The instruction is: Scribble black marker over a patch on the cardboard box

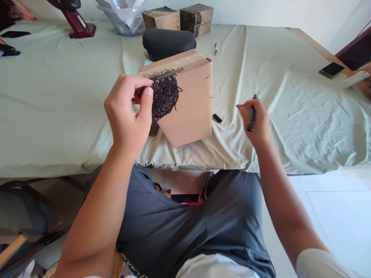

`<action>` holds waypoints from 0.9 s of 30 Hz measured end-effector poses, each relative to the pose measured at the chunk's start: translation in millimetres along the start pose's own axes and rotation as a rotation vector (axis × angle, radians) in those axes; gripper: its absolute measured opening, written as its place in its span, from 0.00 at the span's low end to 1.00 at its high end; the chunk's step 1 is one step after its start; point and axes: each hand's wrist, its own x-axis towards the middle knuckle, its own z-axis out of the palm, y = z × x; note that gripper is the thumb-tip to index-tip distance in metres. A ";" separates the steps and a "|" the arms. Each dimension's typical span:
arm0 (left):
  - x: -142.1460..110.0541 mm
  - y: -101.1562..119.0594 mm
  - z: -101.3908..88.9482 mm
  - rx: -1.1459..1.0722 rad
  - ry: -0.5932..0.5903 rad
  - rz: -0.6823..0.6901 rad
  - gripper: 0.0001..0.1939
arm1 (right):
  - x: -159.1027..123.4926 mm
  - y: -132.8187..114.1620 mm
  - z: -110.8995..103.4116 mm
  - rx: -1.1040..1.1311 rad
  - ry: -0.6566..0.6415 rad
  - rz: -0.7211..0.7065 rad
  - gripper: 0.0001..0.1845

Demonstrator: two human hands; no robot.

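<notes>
A tan cardboard box stands tilted on the cloth-covered table, with a dense black scribble over the left part of its facing side. My left hand pinches the box's left edge between thumb and fingers, next to the scribble. Off to the right, apart from the box, my right hand is closed around a black marker, slightly blurred. Between the box and that hand a small black marker cap lies on the cloth. Part of a dark object shows beneath the box's lower left.
Behind the box sit a black hard case, two cardboard boxes, one scribbled black, and a clear plastic tub. A dark red stand is at the back left. A phone lies at the right, near another person's hand.
</notes>
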 end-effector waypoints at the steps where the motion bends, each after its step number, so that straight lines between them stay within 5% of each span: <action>1: -0.2 0.7 -0.5 0.023 -0.013 -0.007 0.19 | 4.7 8.2 10.6 -0.102 -0.125 -0.022 0.19; 5: 0.7 3.7 -3.3 0.034 -0.013 0.027 0.19 | 13.0 30.7 51.8 -0.310 -0.475 -0.035 0.21; 12: 1.0 4.5 -5.1 0.101 -0.026 0.033 0.17 | 3.7 26.5 62.7 -0.340 -0.483 -0.119 0.23; 17: 0.9 1.8 -6.9 0.146 -0.036 0.053 0.17 | 4.6 22.5 64.1 -0.287 -0.641 -0.302 0.22; 21: 0.6 5.6 -6.3 0.115 0.011 0.069 0.16 | 2.4 26.1 66.4 -0.353 -0.534 -0.248 0.26; 27: 6.2 10.5 -6.9 0.174 0.081 0.137 0.11 | 0.2 26.4 60.5 -0.440 -0.356 -0.138 0.19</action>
